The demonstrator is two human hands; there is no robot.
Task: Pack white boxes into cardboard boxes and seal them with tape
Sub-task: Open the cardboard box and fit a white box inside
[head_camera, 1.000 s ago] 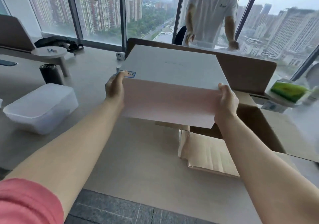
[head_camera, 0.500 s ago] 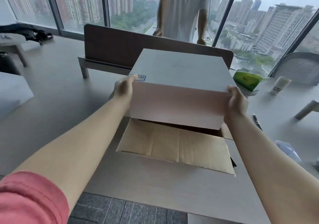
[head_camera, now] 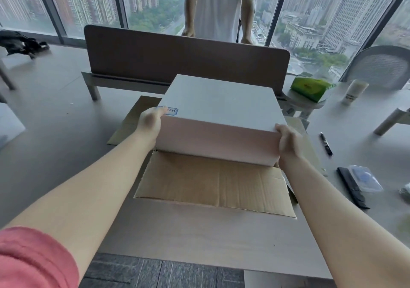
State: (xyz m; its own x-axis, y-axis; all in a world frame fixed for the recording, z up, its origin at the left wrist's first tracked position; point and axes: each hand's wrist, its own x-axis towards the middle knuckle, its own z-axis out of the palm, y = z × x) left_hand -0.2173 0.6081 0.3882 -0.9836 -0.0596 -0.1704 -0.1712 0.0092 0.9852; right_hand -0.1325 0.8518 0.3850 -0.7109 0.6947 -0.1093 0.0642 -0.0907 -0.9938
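— Lower now than half a second ago: the white box (head_camera: pixel 219 110) has come down toward the open cardboard box (head_camera: pixel 213 183), and its near bottom edge sits right at the mouth.

— Who has hold of it?

— Both hands. The left hand (head_camera: pixel 149 121) grips the box's left end, thumb up over the top edge just beside a small blue-edged label (head_camera: pixel 169 110). The right hand (head_camera: pixel 288 142) grips the right near corner, fingers curled round the side and out of sight behind it.

— Is it inside yet?

— Hard to say; the white box hides the opening, so it may be partly in or just resting above it. It tilts a little, far edge higher.

— And the carton's flaps?

— Folded outward. The near flap (head_camera: pixel 215 187) lies flat on the table (head_camera: pixel 199 239), below and between the two wrists. Another flap (head_camera: pixel 131 119) spreads out past the left hand, and one shows just beyond the right hand.

— Anything else nearby?

— Out past the right hand, a black pen (head_camera: pixel 326 144), then a clear plastic case (head_camera: pixel 363 177) beside a black strip (head_camera: pixel 352 187). Further beyond, a green packet (head_camera: pixel 310 88) and a white bottle (head_camera: pixel 354 92). Ahead of both hands stands a brown divider panel (head_camera: pixel 186 59), with a person in a white shirt (head_camera: pixel 219 8) behind it.
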